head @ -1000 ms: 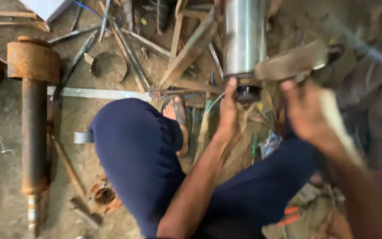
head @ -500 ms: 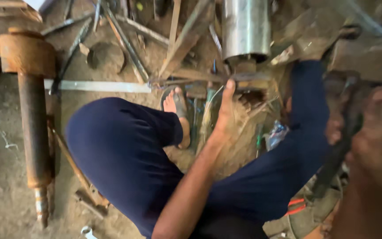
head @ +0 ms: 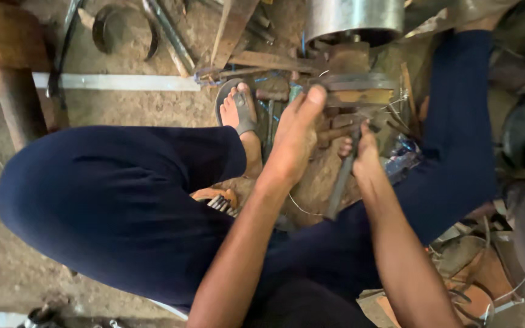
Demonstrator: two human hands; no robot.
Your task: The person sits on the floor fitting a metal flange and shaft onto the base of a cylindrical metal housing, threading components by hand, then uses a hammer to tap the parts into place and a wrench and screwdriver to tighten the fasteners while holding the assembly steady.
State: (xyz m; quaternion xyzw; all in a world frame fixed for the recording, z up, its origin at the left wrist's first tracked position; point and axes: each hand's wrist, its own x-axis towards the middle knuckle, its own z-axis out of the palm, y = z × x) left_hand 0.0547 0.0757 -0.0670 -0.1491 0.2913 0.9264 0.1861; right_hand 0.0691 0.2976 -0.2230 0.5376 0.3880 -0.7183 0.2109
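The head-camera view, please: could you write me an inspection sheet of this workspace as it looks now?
Surface: bare dirt floor, dusty, strewn with scrap.
Job's things: rusty metal bar lying on the ground under the right hand; rusty metal block below a shiny steel cylinder.
Clutter: flat steel strip, rusty pipe, rods and offcuts in a heap.
Hands: left hand reaches toward the block, fingers extended; right hand rests on the bar, grip unclear through blur.
Cables: thin wire on the ground.
Surroundings: the person squats, sandalled foot beside the pile.
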